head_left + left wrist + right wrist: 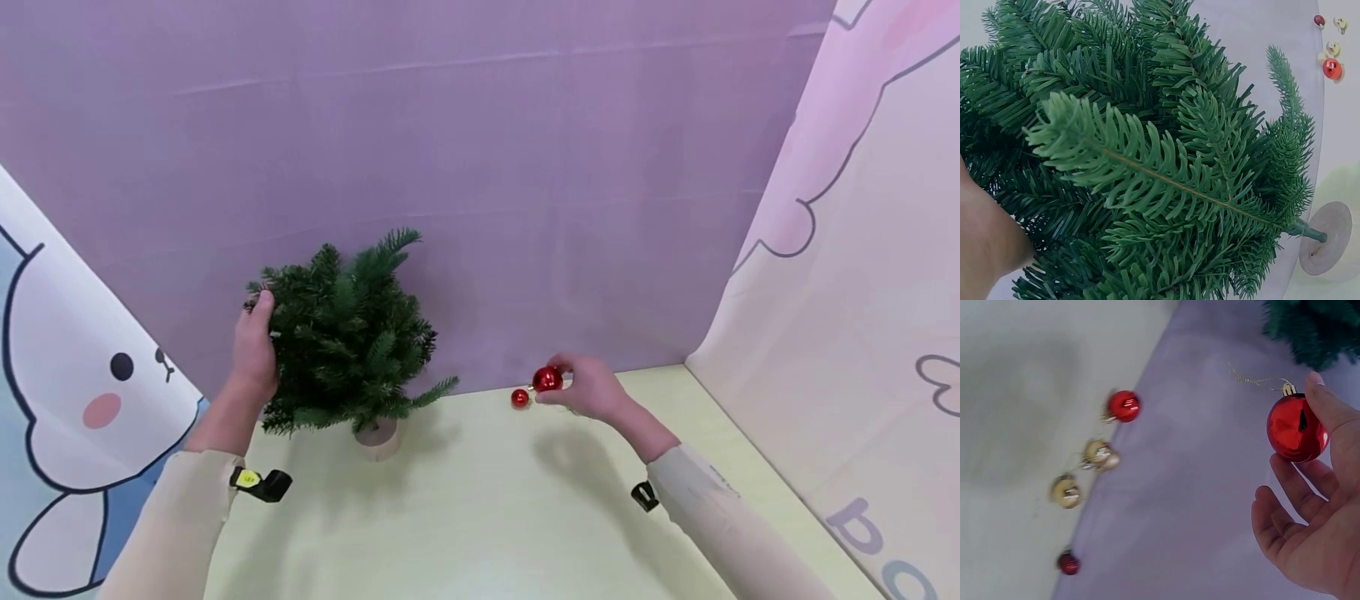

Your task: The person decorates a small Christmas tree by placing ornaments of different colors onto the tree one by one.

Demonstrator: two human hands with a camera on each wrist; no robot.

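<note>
A small artificial Christmas tree (345, 333) stands on the table at the left, its pale round base (378, 439) showing below. My left hand (257, 348) holds the tree's left side among the branches; foliage hides most of its fingers. In the left wrist view, needles fill most of the picture beside a part of the hand (988, 240). Over the table's back edge, my right hand (592, 387) pinches a shiny red Christmas bauble (1297, 428) between thumb and fingers. A gold loop of string (1254, 380) trails from the bauble's cap.
Another red bauble (1124, 406), gold baubles (1066, 492) and a smaller dark red bauble (1068, 563) lie along the back edge of the pale table (465, 517). A purple cloth backdrop (487, 208) rises behind, with printed panels (862, 317) at both sides.
</note>
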